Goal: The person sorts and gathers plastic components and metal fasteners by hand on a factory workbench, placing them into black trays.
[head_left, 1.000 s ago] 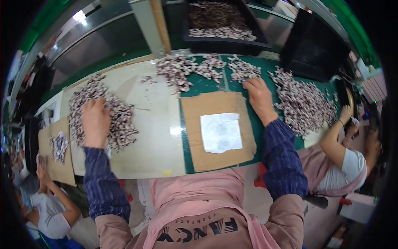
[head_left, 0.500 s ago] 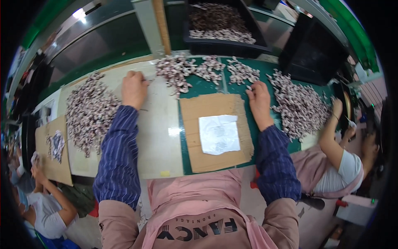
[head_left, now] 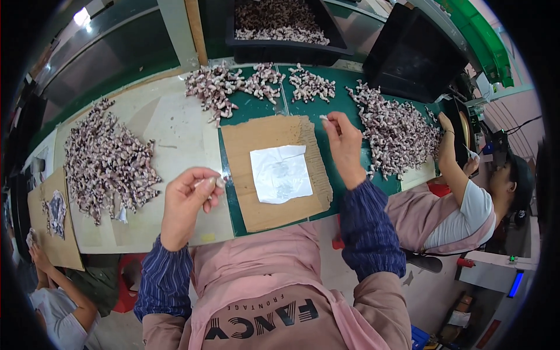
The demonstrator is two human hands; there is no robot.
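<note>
My left hand (head_left: 191,201) is over the pale tabletop, just left of the cardboard sheet (head_left: 240,153). Its thumb and fingers are closed on a small knobbly white piece (head_left: 220,182). To the right of the cardboard, my right hand (head_left: 345,147) pinches another small white piece (head_left: 324,118) at its fingertips. A creased white sheet (head_left: 281,175) lies flat on the cardboard between my hands. Beyond it are small heaps of white-and-dark knobbly pieces (head_left: 213,87), with a separate cluster (head_left: 312,84) to their right.
Big heaps of the same pieces lie at left (head_left: 108,166) and right (head_left: 396,131). A black bin (head_left: 289,51) of pieces stands at the back, beside a tilted black tray (head_left: 417,52). A co-worker (head_left: 455,204) works at right, another (head_left: 61,300) at left.
My left hand has come back from the far part of the table to beside the cardboard, a white piece now showing in it. My right hand has drawn slightly nearer. The view has shifted.
</note>
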